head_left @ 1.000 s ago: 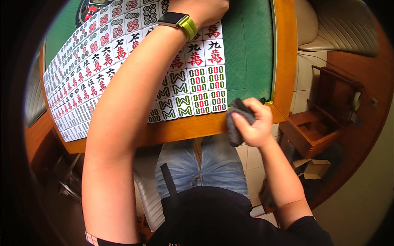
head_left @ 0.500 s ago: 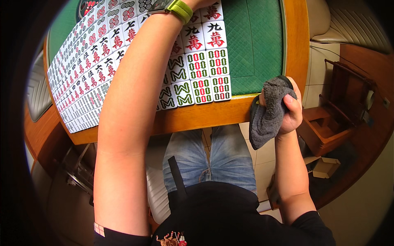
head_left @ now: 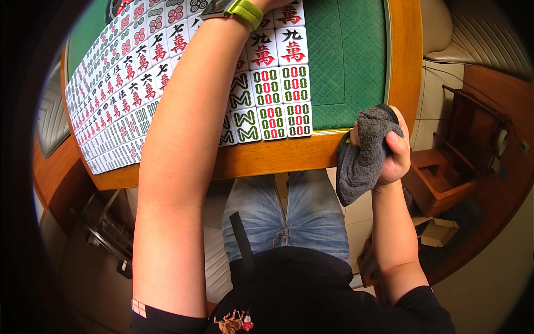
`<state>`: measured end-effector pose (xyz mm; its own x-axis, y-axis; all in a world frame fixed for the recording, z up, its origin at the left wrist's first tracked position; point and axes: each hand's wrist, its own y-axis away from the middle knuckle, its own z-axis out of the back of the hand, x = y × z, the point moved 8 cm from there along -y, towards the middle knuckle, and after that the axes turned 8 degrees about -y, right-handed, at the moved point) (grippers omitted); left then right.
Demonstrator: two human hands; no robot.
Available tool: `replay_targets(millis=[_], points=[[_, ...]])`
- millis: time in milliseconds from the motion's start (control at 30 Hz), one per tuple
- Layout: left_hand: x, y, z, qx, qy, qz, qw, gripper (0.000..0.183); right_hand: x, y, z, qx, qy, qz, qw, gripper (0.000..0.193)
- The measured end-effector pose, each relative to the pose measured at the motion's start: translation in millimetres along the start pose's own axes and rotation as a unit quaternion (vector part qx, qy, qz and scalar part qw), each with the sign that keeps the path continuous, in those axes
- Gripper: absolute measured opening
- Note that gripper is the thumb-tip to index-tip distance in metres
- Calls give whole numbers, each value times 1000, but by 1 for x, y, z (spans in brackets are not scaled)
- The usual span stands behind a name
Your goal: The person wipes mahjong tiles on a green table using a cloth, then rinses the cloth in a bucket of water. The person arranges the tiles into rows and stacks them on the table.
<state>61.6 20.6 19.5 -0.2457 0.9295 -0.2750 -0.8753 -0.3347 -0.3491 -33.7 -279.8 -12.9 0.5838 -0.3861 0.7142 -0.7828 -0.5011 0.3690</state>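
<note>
My right hand (head_left: 397, 147), just past the near right corner of the tiles, is closed around a bunched dark grey fluffy cloth (head_left: 364, 158) whose tail droops beside the table edge. My left arm reaches up across rows of white mahjong tiles (head_left: 295, 83), marked in black, red and green. A watch on a lime green band (head_left: 245, 14) circles its wrist. Only the back part of my left hand (head_left: 271, 4) shows at the top edge; its fingers are out of the picture. The tiles lie face up, edge to edge, on the table's green padded top (head_left: 350, 61).
A raised wooden rim (head_left: 278, 155) borders the table. To the right stand a brown wooden chair-like piece (head_left: 439, 178), an open cardboard box (head_left: 439, 231) and a beige padded seat (head_left: 478, 33). Another padded seat (head_left: 53, 119) is at the left.
The view has shifted slightly, and my left forearm sits a little farther right over the tiles. My right hand keeps the cloth in nearly the same place.
</note>
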Motion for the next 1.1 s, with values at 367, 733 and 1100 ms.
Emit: replay_targets(millis=[367,733,1100], points=[[-11,23,-3,119,-84,-11,989,84,-6,-4,3,51,-81,-46,994,35],[-26,96,38,57,-57,-114,990,65,-8,-8,-2,67,-34,-81,994,33],[18,227,120,138,-3,-4,990,75,-7,-15,-20,68,19,-104,992,25]])
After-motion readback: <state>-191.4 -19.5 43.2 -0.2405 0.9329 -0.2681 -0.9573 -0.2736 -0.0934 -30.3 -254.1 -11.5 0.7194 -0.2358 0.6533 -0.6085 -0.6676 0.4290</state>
